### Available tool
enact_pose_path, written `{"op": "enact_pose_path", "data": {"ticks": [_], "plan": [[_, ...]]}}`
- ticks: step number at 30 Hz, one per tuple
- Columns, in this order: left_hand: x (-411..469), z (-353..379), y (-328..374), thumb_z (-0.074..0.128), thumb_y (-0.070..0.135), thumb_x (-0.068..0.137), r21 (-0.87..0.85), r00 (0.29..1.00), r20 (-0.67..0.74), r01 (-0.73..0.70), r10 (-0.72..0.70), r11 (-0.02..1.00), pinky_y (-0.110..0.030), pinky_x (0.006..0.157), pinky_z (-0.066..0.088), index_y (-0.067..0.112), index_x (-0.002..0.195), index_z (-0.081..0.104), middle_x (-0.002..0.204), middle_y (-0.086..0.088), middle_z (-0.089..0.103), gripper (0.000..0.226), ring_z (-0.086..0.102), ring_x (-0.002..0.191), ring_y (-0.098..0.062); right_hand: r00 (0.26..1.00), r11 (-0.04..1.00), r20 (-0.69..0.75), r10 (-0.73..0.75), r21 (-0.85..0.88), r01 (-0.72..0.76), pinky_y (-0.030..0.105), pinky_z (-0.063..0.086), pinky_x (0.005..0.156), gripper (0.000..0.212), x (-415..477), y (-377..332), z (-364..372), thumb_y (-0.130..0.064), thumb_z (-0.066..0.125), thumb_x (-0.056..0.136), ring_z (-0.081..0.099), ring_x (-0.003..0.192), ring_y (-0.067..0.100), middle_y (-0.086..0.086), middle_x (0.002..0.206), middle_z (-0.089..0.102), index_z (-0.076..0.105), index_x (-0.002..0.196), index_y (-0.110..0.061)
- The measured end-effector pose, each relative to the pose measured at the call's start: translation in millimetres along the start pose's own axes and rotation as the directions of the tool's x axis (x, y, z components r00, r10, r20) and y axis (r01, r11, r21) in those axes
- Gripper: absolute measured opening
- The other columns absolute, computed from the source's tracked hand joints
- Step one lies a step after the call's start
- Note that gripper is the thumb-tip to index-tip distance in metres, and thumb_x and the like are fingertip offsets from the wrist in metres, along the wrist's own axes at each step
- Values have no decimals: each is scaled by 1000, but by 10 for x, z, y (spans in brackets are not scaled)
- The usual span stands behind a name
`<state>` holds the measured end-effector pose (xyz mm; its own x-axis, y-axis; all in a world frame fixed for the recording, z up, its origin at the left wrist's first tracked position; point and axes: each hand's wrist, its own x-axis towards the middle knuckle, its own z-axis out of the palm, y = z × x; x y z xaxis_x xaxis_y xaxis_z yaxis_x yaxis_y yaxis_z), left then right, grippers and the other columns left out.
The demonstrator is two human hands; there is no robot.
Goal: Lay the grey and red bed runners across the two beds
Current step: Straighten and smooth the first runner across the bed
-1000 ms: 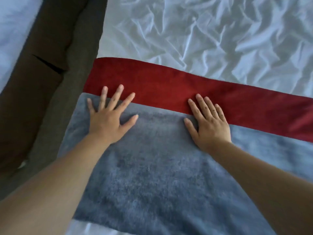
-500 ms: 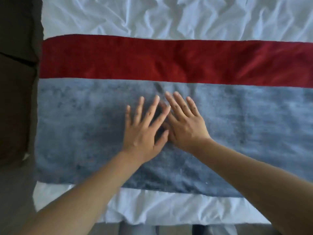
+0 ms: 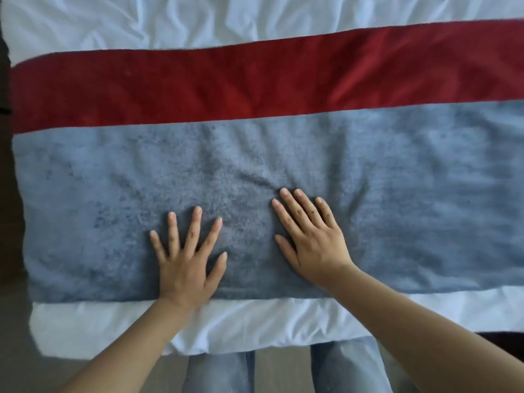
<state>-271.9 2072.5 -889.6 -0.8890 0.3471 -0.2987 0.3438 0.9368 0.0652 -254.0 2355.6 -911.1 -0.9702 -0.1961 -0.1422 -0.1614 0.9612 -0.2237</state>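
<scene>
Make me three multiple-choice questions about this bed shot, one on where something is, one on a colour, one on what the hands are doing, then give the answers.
1. Where does the red runner lie relative to the grey runner?
A. On the far side of it, edge to edge
B. Nearer the person than it
C. Folded on the floor

2. What colour is the sheet showing below the grey runner's near edge?
A. Black
B. White
C. Green

3. How are the left hand and right hand placed?
A. Both clenched, lifting the fabric
B. One hand off the bed
C. Both flat and open on the grey runner

Answers: 1 A, the red band sits beyond the grey one with their long edges meeting. 2 B, a white strip runs under the wrists. 3 C, both palms lie down with fingers extended, a gap between the hands.
</scene>
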Motion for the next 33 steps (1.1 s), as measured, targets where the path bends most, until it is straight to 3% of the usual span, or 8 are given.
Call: {"op": "enact_pose_path", "data": {"ticks": [5, 9, 16, 20, 22, 24, 29, 33], "plan": [[411, -159, 411, 31, 59, 102, -81, 978, -178, -123, 107, 989, -73, 118, -7, 39, 161, 25, 172, -2, 12, 62, 4, 158, -40, 990, 993, -103, 100, -52, -106, 51, 8, 126, 64, 50, 368, -110, -54, 32, 104, 6, 157, 25, 5, 171, 8, 18, 162, -29], [597, 42, 38, 18, 67, 99, 30, 999, -37, 41, -39, 999, -81, 112, 0, 45, 161, 13, 173, 8, 0, 66, -8, 158, -34, 974, 968, -63, 216, -115, -222, 50, 14, 125, 68, -136, 1097, -164, -61, 32, 101, 10, 157, 21, -5, 170, 11, 17, 161, -33], [593, 158, -76, 24, 69, 97, 28, 997, -17, 72, -71, 997, -79, 114, -5, 50, 160, 10, 172, 13, 2, 68, -6, 158, -35, 952, 949, 42, 303, -109, -297, 57, 6, 125, 70, -188, 1300, -211, -67, 20, 100, 1, 157, 20, -9, 171, -1, 6, 162, -36], [637, -188, 16, 24, 72, 92, 48, 963, 225, 139, -146, 989, -74, 117, 2, 55, 158, 10, 172, 17, -3, 69, -2, 159, -33, 879, 918, 273, 391, -53, -392, 64, 15, 120, 72, -70, 1169, -488, -67, 29, 98, -6, 157, 19, -14, 169, -11, 0, 160, -44], [701, -577, 141, 18, 79, 90, 112, 907, 366, 178, -207, 978, -71, 119, 3, 54, 158, 12, 172, 14, -2, 72, 6, 158, -31, 805, 889, 423, 416, 0, -459, 65, 24, 117, 76, 14, 1088, -818, -70, 36, 94, -6, 156, 19, -16, 168, -14, -1, 157, -49], [841, -1064, 343, 13, 83, 89, 150, 870, 425, 207, -252, 967, -69, 119, -1, 53, 158, 16, 172, 12, 10, 75, 15, 157, -27, 754, 874, 498, 428, -15, -486, 64, 21, 118, 76, 185, 960, -1264, -69, 36, 93, 0, 156, 20, -11, 169, -6, -4, 156, -51], [1379, -3027, 860, 21, 86, 86, 66, 965, 226, 118, -130, 991, -64, 120, -7, 47, 160, 17, 171, 9, 14, 83, 8, 158, -24, 892, 921, 257, 371, 23, -390, 53, -4, 125, 65, 801, 754, -3154, -56, 29, 102, 1, 157, 22, -6, 170, 6, 10, 161, -39], [1675, -4847, 1151, 26, 87, 83, 1, 999, -31, 15, -15, 1000, -58, 124, -9, 44, 160, 19, 171, 6, 15, 89, 8, 158, -23, 960, 963, 75, 269, 12, -271, 50, -4, 126, 62, 1244, 705, -4931, -52, 27, 105, -2, 157, 22, -5, 171, 3, 12, 162, -33]]}}
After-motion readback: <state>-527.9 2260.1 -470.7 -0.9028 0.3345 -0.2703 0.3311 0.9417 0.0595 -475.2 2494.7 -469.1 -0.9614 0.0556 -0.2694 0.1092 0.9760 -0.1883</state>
